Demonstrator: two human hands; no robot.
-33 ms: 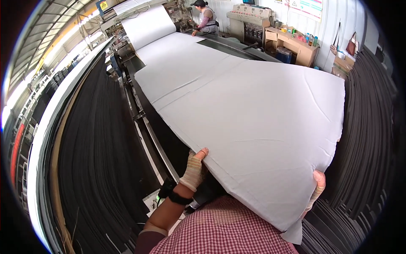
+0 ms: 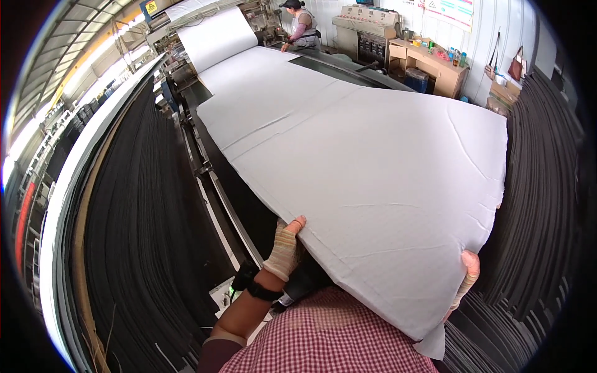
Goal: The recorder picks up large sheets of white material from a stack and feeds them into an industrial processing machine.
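Black sheet stacks [image 2: 143,217] flank the line; a co-worker [image 2: 301,28] stands beside a wooden desk [image 2: 429,65].

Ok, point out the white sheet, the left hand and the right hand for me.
white sheet [image 2: 379,180], head view, middle of its top face.
left hand [image 2: 284,247], head view, wrapped back of the hand.
right hand [image 2: 467,273], head view, fingers on the sheet's edge.

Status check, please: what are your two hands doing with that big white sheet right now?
Left hand grips white sheet at near-left edge. Right hand holds near-right corner. Stacked black sheets alongside.
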